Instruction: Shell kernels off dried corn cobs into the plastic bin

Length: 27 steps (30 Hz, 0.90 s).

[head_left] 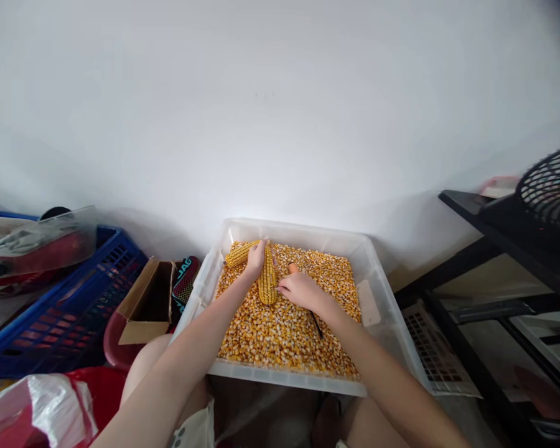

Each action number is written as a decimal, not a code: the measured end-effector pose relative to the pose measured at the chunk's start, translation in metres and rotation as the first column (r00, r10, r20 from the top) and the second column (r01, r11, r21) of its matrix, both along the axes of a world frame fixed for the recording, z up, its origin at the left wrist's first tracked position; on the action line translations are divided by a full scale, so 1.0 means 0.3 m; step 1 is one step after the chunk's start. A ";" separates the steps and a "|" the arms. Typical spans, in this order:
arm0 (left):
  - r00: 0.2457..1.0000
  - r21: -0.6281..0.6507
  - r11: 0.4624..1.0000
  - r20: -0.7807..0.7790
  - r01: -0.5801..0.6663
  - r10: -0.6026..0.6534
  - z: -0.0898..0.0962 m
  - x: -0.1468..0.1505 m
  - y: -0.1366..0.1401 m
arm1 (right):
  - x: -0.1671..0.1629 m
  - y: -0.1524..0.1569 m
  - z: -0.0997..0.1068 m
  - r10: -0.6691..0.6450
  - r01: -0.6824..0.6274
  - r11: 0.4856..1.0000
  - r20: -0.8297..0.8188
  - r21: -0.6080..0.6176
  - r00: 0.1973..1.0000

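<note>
My left hand (pixel 256 256) is closed around the upper end of an ear of corn (pixel 267 283), which points down toward me over the loose kernels. A second ear of corn (pixel 241 254) lies to the left of that hand. My right hand (pixel 299 290) is closed on a small tool with an orange handle (pixel 292 268); its thin dark tip meets the lower right side of the ear. What kind of tool it is stays hidden in the fist. Below the right wrist a thin black strip (pixel 316 325) rests over the kernels. A translucent plastic bin (pixel 298 228) holds the loose corn kernels (pixel 270 339).
A white wall (pixel 280 124) rises right behind the bin. On the left stand a blue crate (pixel 74 317), an open cardboard box (pixel 144 330) and a red-and-white bag (pixel 56 404). To the right are a black frame (pixel 466 211), a black mesh piece (pixel 553 186) and a pale basket (pixel 434 348).
</note>
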<state>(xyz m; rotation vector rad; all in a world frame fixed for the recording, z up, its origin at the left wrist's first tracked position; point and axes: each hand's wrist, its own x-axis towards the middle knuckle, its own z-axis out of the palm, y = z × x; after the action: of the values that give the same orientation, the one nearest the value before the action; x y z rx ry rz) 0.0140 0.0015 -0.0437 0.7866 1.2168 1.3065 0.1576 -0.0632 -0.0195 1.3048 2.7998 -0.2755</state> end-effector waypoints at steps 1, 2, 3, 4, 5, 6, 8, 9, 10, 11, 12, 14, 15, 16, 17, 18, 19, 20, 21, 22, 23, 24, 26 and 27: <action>1.000 -0.002 1.000 0.001 -0.007 0.007 0.001 -0.001 0.000 | -0.003 -0.001 0.000 0.016 -0.016 1.000 0.019 0.020 1.000; 1.000 -0.003 1.000 0.001 -0.015 0.015 0.002 -0.002 0.001 | -0.006 -0.003 0.001 0.029 -0.030 0.999 0.038 0.036 0.999; 1.000 -0.003 1.000 -0.001 -0.022 0.022 0.004 -0.002 0.001 | -0.009 -0.005 0.002 0.039 -0.041 0.998 0.055 0.046 0.998; 1.000 -0.004 1.000 -0.005 -0.028 0.028 0.004 -0.003 0.001 | -0.013 -0.007 0.004 0.045 -0.049 0.998 0.070 0.051 0.997; 1.000 -0.008 1.000 -0.010 -0.029 0.029 0.004 -0.003 0.001 | -0.018 -0.010 0.006 0.049 -0.054 0.997 0.081 0.051 0.996; 1.000 -0.011 1.000 -0.016 -0.027 0.027 0.003 -0.003 0.001 | -0.022 -0.013 0.009 0.049 -0.054 0.997 0.090 0.050 0.995; 0.999 -0.012 1.000 -0.029 -0.020 0.019 0.000 0.001 0.001 | -0.028 -0.017 0.014 0.043 -0.047 0.998 0.106 0.041 0.993; 0.999 -0.006 1.000 -0.039 -0.008 0.007 -0.002 0.005 0.000 | -0.029 -0.017 0.015 0.038 -0.043 0.998 0.107 0.037 0.993; 0.999 0.009 1.000 -0.052 0.013 -0.013 -0.004 0.011 -0.002 | -0.028 -0.017 0.016 0.035 -0.038 0.999 0.102 0.031 0.994; 0.997 0.033 0.998 -0.066 0.046 -0.044 -0.005 0.018 -0.004 | -0.026 -0.015 0.017 0.032 -0.034 0.999 0.091 0.022 0.995; 0.993 0.064 0.994 -0.082 0.087 -0.082 -0.006 0.026 -0.007 | -0.023 -0.013 0.018 0.033 -0.034 0.999 0.077 0.009 0.996; 0.975 0.135 0.971 -0.130 0.199 -0.182 -0.003 0.044 -0.015 | -0.012 -0.009 0.019 0.037 -0.036 0.999 0.049 -0.025 0.998; 0.960 0.167 0.953 -0.161 0.254 -0.227 0.000 0.052 -0.020 | -0.006 -0.007 0.021 0.036 -0.034 0.999 0.040 -0.043 0.999; 0.946 0.190 0.936 -0.193 0.297 -0.261 0.004 0.059 -0.024 | -0.001 -0.006 0.023 0.030 -0.028 0.998 0.035 -0.060 0.999; 0.933 0.204 0.921 -0.220 0.331 -0.287 0.009 0.063 -0.029 | 0.005 -0.005 0.026 0.022 -0.020 0.997 0.029 -0.075 0.999; 0.922 0.209 0.910 -0.236 0.358 -0.308 0.015 0.065 -0.033 | 0.009 -0.005 0.030 0.012 -0.010 0.996 0.026 -0.089 1.000; 0.915 0.204 0.904 -0.238 0.375 -0.326 0.021 0.064 -0.036 | 0.013 -0.005 0.033 0.000 0.002 0.995 0.025 -0.101 1.000; 0.916 0.194 0.906 -0.224 0.376 -0.333 0.026 0.061 -0.038 | 0.016 -0.005 0.037 -0.010 0.013 0.993 0.026 -0.114 1.000; 0.923 0.181 0.914 -0.198 0.364 -0.329 0.029 0.056 -0.038 | 0.018 -0.005 0.039 -0.017 0.020 0.992 0.028 -0.127 0.999; 0.935 0.166 0.926 -0.169 0.340 -0.313 0.030 0.049 -0.037 | 0.019 -0.005 0.041 -0.019 0.023 0.990 0.032 -0.137 0.999; 0.948 0.151 0.941 -0.142 0.304 -0.283 0.028 0.041 -0.033 | 0.019 -0.006 0.040 -0.017 0.022 0.989 0.034 -0.146 0.999; 0.962 0.133 0.957 -0.119 0.259 -0.244 0.024 0.031 -0.028 | 0.018 -0.006 0.038 -0.012 0.017 0.988 0.034 -0.152 0.999; 0.984 0.091 0.981 -0.076 0.169 -0.162 0.007 0.012 -0.014 | 0.014 -0.007 0.031 0.001 0.003 0.988 0.026 -0.153 1.000; 0.991 0.064 0.990 -0.049 0.128 -0.125 -0.003 0.003 -0.005 | 0.012 -0.007 0.026 0.003 -0.001 0.989 0.019 -0.149 1.000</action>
<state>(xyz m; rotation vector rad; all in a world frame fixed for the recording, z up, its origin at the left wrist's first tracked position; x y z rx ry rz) 0.0148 -0.0001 -0.0447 0.9306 1.1440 1.2366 0.1611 -0.0652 -0.0115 1.2648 2.7044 -0.4590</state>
